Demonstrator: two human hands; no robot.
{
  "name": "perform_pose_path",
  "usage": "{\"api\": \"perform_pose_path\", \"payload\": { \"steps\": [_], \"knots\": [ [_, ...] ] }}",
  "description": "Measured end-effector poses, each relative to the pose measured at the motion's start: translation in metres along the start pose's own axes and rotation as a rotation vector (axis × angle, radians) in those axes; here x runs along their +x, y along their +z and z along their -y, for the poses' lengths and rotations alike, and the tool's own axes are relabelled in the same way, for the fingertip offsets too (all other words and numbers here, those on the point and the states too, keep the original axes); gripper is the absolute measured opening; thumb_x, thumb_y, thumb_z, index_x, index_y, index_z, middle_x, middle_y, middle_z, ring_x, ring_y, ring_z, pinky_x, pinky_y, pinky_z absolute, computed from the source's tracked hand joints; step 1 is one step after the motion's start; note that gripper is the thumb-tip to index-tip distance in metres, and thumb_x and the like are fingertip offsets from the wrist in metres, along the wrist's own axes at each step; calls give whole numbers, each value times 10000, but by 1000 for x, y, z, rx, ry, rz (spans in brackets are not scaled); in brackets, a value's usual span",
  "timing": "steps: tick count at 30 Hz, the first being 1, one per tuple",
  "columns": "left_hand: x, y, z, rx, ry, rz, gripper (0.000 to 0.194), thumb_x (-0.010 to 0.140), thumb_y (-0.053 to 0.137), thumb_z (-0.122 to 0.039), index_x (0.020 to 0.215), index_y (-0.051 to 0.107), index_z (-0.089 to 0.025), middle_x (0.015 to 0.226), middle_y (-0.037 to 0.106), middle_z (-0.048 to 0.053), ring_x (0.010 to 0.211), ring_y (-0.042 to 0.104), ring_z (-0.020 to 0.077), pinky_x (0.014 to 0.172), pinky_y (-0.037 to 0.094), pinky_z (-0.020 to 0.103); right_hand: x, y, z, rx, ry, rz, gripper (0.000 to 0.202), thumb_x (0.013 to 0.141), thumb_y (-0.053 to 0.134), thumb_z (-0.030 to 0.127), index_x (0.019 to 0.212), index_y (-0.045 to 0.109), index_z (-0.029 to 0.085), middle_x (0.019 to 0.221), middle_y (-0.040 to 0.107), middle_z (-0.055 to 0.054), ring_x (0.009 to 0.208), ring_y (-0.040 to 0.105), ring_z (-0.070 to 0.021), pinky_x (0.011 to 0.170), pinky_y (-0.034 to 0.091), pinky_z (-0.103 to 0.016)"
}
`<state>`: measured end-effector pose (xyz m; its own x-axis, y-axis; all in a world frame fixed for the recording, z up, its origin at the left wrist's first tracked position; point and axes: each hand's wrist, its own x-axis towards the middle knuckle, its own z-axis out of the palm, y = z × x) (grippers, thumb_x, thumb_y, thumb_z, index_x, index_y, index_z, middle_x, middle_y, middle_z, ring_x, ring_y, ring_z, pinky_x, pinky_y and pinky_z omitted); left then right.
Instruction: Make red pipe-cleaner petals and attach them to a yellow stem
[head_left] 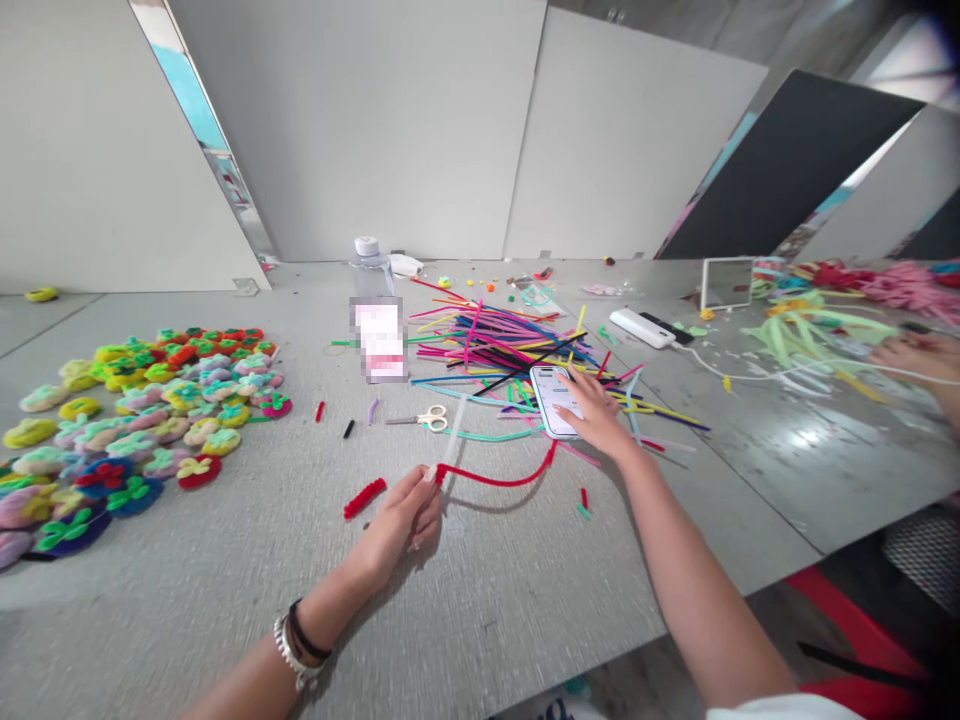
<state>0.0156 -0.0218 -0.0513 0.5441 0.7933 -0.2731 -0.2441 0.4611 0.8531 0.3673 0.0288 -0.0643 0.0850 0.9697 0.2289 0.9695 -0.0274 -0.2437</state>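
My left hand (409,515) is closed, its fingertips pinching one end of a red pipe cleaner (502,483). From there the stem curves to the right, its far end near the lower edge of a phone (547,398). The phone lies screen up at the front of a heap of coloured pipe cleaners (487,345). My right hand (592,405) reaches over it with fingers spread, the fingertips at the lit screen. A short, wavy red pipe cleaner piece (365,498) rests beside my left hand. Scissors with cream handles (431,418) lie just beyond it.
Many fuzzy flower-like pieces (150,420) cover the table's left side. A clear bottle (371,272) stands behind a blurred-out card-like item (381,340). A white power bank (643,328) trails a cable. At far right, another person's hand (915,355) is near pale green strips (799,330).
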Motion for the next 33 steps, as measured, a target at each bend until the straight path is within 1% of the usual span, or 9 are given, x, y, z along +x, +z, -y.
{"api": "perform_pose_path", "payload": {
  "steps": [4, 7, 10, 13, 19, 23, 26, 28, 33],
  "knots": [
    [0, -1, 0, -8, 2, 9, 469, 825, 605, -576, 726, 339, -203, 523, 295, -109, 394, 223, 28, 382, 170, 169, 1, 4, -1, 0, 22, 52, 587, 904, 430, 447, 1466, 365, 291, 1586, 238, -83, 1425, 225, -364, 1063, 266, -639],
    [1, -1, 1, -8, 5, 10, 465, 829, 602, -572, 725, 341, -202, 522, 294, -109, 396, 220, 27, 384, 170, 170, 2, 3, -2, 26, 10, 18, 568, 904, 435, 446, 1450, 401, 295, 1575, 267, -86, 1416, 244, -363, 1058, 259, -649],
    [1, -1, 1, -8, 3, 10, 460, 831, 602, -567, 726, 343, -201, 521, 296, -109, 398, 215, 27, 384, 165, 171, 1, -2, -3, 45, -34, -48, 464, 935, 390, 412, 1370, 522, 321, 1569, 290, -45, 1408, 274, -333, 1075, 258, -621],
    [0, -1, 1, -3, 6, 11, 446, 847, 587, -553, 723, 344, -201, 521, 297, -107, 398, 219, 28, 384, 162, 176, -2, -10, -6, 21, -83, -71, 385, 945, 386, 365, 1231, 643, 380, 1561, 306, 18, 1410, 270, -339, 1064, 254, -642],
    [1, -3, 2, 6, 11, 11, 432, 851, 582, -548, 735, 353, -202, 521, 305, -107, 391, 225, 29, 384, 156, 180, -7, -18, -15, -9, -113, 2, 343, 933, 434, 333, 1157, 684, 402, 1563, 289, 39, 1441, 200, -359, 1047, 239, -682],
    [2, -4, 3, -2, 11, 22, 441, 846, 586, -554, 729, 345, -204, 519, 291, -109, 389, 223, 29, 381, 163, 176, -7, -18, -13, 7, -135, 70, 337, 938, 438, 352, 1177, 667, 411, 1580, 234, 44, 1458, 144, -359, 1049, 207, -702],
    [1, -3, 2, -7, 10, 20, 436, 852, 580, -548, 727, 339, -207, 519, 289, -108, 385, 226, 32, 379, 161, 177, -7, -16, -11, 28, -138, 123, 326, 931, 457, 351, 1160, 685, 394, 1577, 244, 31, 1460, 136, -357, 1068, 206, -684],
    [1, -3, 2, -6, 10, 18, 434, 854, 578, -545, 728, 338, -207, 519, 296, -107, 384, 232, 32, 380, 161, 177, -6, -15, -12, 38, -131, 99, 332, 930, 453, 339, 1159, 689, 382, 1575, 254, 26, 1457, 157, -350, 1079, 225, -661],
    [0, -3, 2, 11, 11, 12, 443, 838, 588, -566, 742, 352, -204, 524, 311, -106, 386, 235, 30, 381, 160, 174, -3, -12, -21, 41, -64, -63, 379, 930, 428, 328, 1246, 631, 382, 1582, 239, 40, 1439, 219, -345, 1085, 251, -637]
  ]
}}
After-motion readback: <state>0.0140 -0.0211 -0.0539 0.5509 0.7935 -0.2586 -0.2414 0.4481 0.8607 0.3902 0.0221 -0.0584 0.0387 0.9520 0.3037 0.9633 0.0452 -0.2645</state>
